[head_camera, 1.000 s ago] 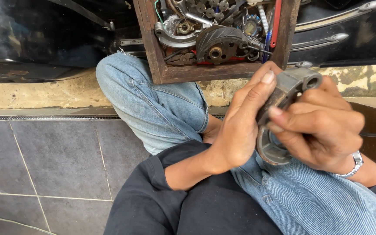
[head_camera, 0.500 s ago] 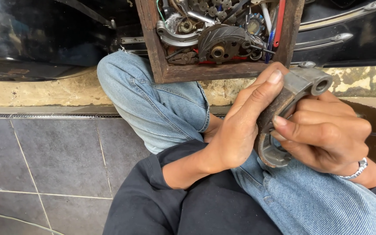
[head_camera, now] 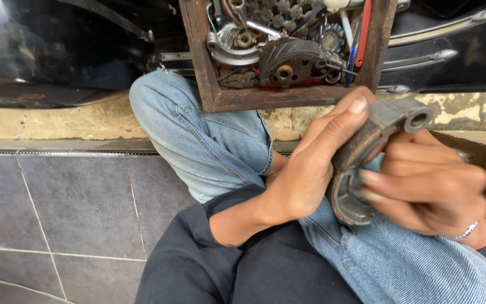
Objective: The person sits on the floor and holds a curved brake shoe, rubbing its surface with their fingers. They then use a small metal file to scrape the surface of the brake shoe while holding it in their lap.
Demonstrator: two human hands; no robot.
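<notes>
Grey floor tiles (head_camera: 80, 208) below; both my hands grip one curved brake shoe (head_camera: 361, 163), long axis tilted up-right: left hand (head_camera: 310, 174) clasping its back, right hand (head_camera: 428, 191) pinching the inner rim

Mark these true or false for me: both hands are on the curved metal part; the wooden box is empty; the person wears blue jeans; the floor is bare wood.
1. Both the left hand and the right hand grip the curved metal part. True.
2. The wooden box is empty. False: it holds many metal parts and tools.
3. The person wears blue jeans. True.
4. The floor is bare wood. False: it is grey tiles.
</notes>
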